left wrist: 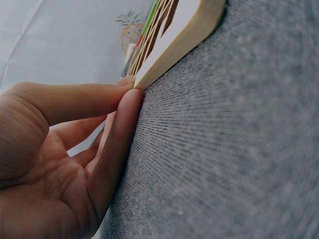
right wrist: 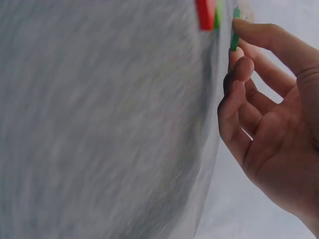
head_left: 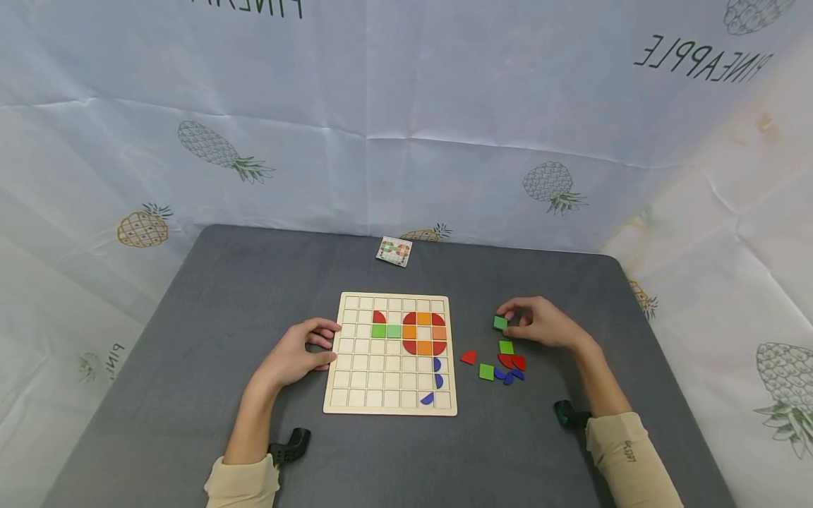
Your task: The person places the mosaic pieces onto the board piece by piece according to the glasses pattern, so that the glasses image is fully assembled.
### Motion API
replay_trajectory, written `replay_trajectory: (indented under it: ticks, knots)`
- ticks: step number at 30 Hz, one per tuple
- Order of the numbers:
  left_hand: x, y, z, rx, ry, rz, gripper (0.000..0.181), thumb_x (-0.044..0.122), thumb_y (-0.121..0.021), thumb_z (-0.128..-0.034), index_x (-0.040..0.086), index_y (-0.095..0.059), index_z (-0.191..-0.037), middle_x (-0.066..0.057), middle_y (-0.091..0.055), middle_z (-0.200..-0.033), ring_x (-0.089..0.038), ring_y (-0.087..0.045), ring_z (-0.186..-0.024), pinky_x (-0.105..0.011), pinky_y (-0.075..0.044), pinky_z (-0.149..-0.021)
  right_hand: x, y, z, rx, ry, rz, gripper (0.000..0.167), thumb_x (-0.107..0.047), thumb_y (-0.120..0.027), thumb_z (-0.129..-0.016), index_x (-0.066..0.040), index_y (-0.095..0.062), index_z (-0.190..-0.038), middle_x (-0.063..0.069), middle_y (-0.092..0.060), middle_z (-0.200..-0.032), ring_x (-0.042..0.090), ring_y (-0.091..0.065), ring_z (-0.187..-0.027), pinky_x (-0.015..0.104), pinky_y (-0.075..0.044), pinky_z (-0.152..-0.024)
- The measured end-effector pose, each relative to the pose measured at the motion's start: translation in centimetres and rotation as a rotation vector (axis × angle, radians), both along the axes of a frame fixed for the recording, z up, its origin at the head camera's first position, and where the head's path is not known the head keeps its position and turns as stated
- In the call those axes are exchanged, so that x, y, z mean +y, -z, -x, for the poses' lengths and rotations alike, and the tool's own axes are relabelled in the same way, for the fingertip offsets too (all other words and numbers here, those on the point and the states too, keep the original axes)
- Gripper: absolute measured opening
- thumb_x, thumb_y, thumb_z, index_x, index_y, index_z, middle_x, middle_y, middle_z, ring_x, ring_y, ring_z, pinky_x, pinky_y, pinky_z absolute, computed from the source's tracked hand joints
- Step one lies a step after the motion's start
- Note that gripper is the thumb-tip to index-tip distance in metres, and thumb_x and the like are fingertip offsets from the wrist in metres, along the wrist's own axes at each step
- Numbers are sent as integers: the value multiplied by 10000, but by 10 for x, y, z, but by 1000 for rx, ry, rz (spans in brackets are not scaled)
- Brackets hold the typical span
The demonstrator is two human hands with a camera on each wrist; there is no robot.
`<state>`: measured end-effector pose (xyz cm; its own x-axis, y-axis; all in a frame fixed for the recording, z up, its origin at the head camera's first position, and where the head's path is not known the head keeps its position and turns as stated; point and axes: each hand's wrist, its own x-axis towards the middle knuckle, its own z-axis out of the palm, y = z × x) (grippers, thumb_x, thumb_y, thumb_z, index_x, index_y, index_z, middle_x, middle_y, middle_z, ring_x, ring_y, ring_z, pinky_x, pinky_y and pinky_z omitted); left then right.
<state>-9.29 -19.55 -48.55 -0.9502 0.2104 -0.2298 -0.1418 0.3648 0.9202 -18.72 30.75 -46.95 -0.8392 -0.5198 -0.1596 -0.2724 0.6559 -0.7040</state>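
Note:
A wooden grid board (head_left: 375, 381) lies on the grey table, with red, orange, green and blue pieces on its squares. My left hand (head_left: 295, 356) is at the board's left edge; in the left wrist view that hand (left wrist: 75, 149) has thumb and fingers at the board's rim (left wrist: 174, 47). To the right of the board, my right hand (head_left: 543, 323) pinches a green square (head_left: 500, 322) between thumb and finger. The right wrist view shows the hand (right wrist: 279, 109) holding the same green square (right wrist: 235, 35) by its faces, seen edge-on.
Loose pieces lie right of the board: a red one (head_left: 468, 358), green squares (head_left: 486, 372), more red pieces (head_left: 519, 362) and several blue ones (head_left: 508, 379). A small patterned card (head_left: 394, 251) lies at the table's back edge, before a pineapple-print cloth (head_left: 406, 176).

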Motion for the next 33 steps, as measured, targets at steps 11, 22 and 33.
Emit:
replay_trajectory:
  ticks: [11, 22, 33]
  knots:
    - [-1, 2, 0, 2, -3, 6, 525, -63, -794, -925, -39, -616, -1418, -242, -597, -1288, -308, -635, -1111, -341, -676, -731, -40, -9, 4, 24, -53, 83, 312, -162, -831, -965, -101, -766, -1264, 117, -715, -1079, 108, -573, -671, 223, -476, -604]
    - [0, 1, 0, 2, 1, 1, 514, -59, -790, -926, -33, -623, -1412, -242, -599, -1284, -304, -632, -1103, -341, -675, -735, -91, -18, 10, 13, -109, 86, 357, -173, -827, -965, -127, -752, -1310, 101, -700, -1113, 131, -585, -720, 245, -464, -634]
    - [1, 0, 0, 4, -3, -7, 511, -66, -791, -920, -34, -630, -1404, -241, -603, -1281, -302, -631, -1103, -328, -672, -730, -148, -21, 17, 21, -207, 87, 333, -173, -802, -968, -115, -756, -1293, 55, -713, -1152, 124, -591, -759, 255, -497, -673]
